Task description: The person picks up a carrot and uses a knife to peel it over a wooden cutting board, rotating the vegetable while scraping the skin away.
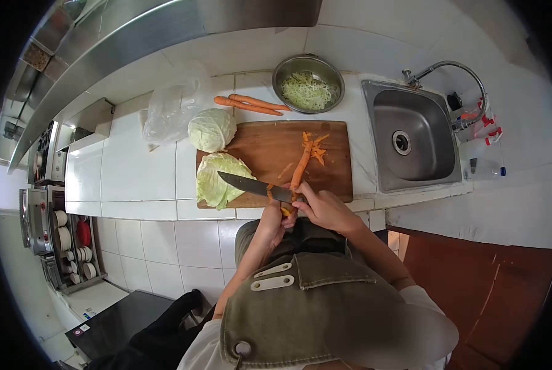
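Note:
My right hand (326, 211) is closed around the handle of a large kitchen knife (245, 184), its broad blade pointing to the left. My left hand (274, 223) grips the near end of a carrot (301, 165), which slants away over the wooden cutting board (263, 139). The blade crosses the carrot close to my fingers, and a strip of peel hangs beside it. Orange peelings (318, 152) lie at the carrot's far tip. A cut piece of cabbage (219, 180) rests on the board's left edge, with a rounder cabbage (212, 130) behind it.
Several whole carrots (251, 105) lie behind the board. A metal bowl (278, 77) holds shredded cabbage. To the right is a steel sink (384, 160) with a curved faucet (467, 65). A clear plastic bag (174, 111) lies at the back left. Another person's dark-clothed leg (165, 327) shows at lower left.

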Available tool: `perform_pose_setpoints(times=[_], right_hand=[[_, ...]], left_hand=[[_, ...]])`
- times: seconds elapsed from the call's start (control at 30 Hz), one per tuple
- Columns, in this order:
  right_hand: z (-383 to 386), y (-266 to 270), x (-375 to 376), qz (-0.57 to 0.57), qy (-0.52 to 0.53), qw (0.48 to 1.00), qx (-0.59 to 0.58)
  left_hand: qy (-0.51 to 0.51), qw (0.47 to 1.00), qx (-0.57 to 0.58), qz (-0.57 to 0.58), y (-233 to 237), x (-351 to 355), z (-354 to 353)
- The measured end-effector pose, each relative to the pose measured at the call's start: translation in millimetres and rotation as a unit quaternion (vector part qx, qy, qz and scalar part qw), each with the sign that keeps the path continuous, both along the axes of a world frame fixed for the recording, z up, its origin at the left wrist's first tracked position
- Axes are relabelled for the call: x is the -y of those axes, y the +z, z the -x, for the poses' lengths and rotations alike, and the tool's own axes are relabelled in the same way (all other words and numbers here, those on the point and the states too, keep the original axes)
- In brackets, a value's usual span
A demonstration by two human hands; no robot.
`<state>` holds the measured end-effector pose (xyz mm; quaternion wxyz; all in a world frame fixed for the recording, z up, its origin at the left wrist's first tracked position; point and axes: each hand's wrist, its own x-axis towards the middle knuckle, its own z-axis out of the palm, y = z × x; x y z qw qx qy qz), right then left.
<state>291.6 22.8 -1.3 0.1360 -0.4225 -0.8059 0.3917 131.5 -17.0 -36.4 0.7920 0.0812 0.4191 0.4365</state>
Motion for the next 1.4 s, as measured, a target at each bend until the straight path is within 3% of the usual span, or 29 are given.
perform_pose_setpoints(times=[0.13, 0.2, 0.23, 0.3, 0.33, 0.43, 0.57, 1.1, 1.4], right_hand=[[0.1, -20.4, -6.6, -0.041, 0.002, 0.993, -0.114], [-4.0, -17.9, -14.7, 0.115, -0.008, 0.980, -0.161], [-10.0, -25.1, -19.6, 0.115, -0.006, 0.980, -0.161], [-20.0, -37.8, -28.9, 0.381, -0.072, 0.895, -0.220], [-20.9, -36.1, -29.4, 0.381, -0.072, 0.895, -0.219], [-17.4, -16.8, -24.4, 0.066, -0.092, 0.985, -0.127], [-13.8, 1.1, -7.9, -0.055, -0.031, 0.998, -0.003], [-16.2, -6.1, 6.2, -0.030, -0.018, 0.999, -0.023], [-15.6, -0.9, 7.3, -0.044, -0.005, 0.997, 0.067]], left_hand=[[-0.007, 1.000, 0.004, -0.008, -6.9, -1.2, 3.8], [0.000, 1.000, -0.019, -0.017, -4.2, -3.8, 4.3], [0.001, 1.000, -0.019, -0.017, -5.2, -3.9, 5.1], [0.006, 1.000, 0.005, -0.017, -8.2, -4.1, 6.2], [0.006, 1.000, 0.005, -0.017, -7.9, -4.4, 6.4], [-0.006, 1.000, 0.008, -0.026, -0.9, -5.2, 6.2], [0.010, 1.000, 0.003, -0.003, -4.7, -6.1, 4.5], [-0.002, 1.000, -0.007, -0.012, 10.3, -4.2, -0.3], [-0.015, 0.999, -0.005, -0.049, 3.1, -2.2, 1.6]])
